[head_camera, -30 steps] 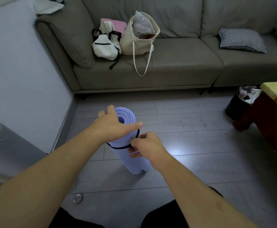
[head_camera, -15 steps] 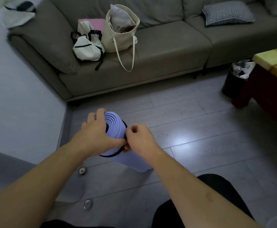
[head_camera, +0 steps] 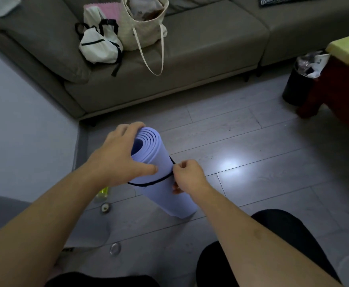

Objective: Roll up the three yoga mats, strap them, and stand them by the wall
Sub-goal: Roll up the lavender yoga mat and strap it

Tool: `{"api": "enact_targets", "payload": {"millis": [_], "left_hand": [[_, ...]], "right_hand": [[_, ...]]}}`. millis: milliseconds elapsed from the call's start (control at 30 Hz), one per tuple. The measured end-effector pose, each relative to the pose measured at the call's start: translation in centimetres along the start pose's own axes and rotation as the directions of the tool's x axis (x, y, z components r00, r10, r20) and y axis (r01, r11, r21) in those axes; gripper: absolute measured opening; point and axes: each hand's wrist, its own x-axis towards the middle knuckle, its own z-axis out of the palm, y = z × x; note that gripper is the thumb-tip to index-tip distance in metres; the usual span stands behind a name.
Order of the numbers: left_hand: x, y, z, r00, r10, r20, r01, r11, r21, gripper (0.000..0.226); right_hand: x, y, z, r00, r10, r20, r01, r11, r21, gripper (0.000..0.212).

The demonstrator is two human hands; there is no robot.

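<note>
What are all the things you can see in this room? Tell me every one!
yoga mat: 1, lilac, rolled, tilted on the floor
strap: 1, black, round the mat
sofa: 1, grey, against the wall
small bag: 1, white with black straps, on sofa
tote bag: 1, cream, on sofa
pink thing: 1, behind the bags
bin: 1, black, beside the table
table: 1, dark red, yellow top, right
left hand: grips the mat's top
right hand: pinches the strap
</note>
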Motion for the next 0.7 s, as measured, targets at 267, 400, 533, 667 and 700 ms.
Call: {"api": "enact_targets", "payload": {"millis": [267, 400, 533, 667, 700], "left_hand": [[0.0, 0.0, 0.3, 0.999, 0.004, -0.032, -0.003, 1.000, 0.021, 0.112], [-0.4, -0.1, 0.7, 0.998, -0.007, -0.055, 0.009, 0.999, 0.032, 0.109], [-0.4, -0.4, 0.7, 0.996, -0.045, -0.078, 0.045, 0.999, -0.006, 0.105], [-0.6, -0.3, 0.7, 0.993, -0.068, -0.101, 0.053, 0.989, -0.141, 0.090], [-0.5, -0.2, 0.8, 0.989, -0.082, -0.120, 0.061, 0.983, -0.171, 0.078]], "right_hand": [[1.2, 1.0, 0.7, 0.996, 0.086, 0.013, -0.084, 0.994, -0.069, 0.021], [1.5, 3.4, 0.1, 0.981, 0.181, -0.067, -0.184, 0.982, -0.045, 0.013], [0.7, 4.2, 0.1, 0.972, 0.199, -0.127, -0.202, 0.979, -0.008, 0.014], [-2.3, -0.6, 0.7, 0.963, -0.263, -0.067, 0.268, 0.958, 0.097, 0.010], [-3.4, -1.7, 0.5, 0.934, -0.357, -0.005, 0.353, 0.924, 0.146, 0.012]]}}
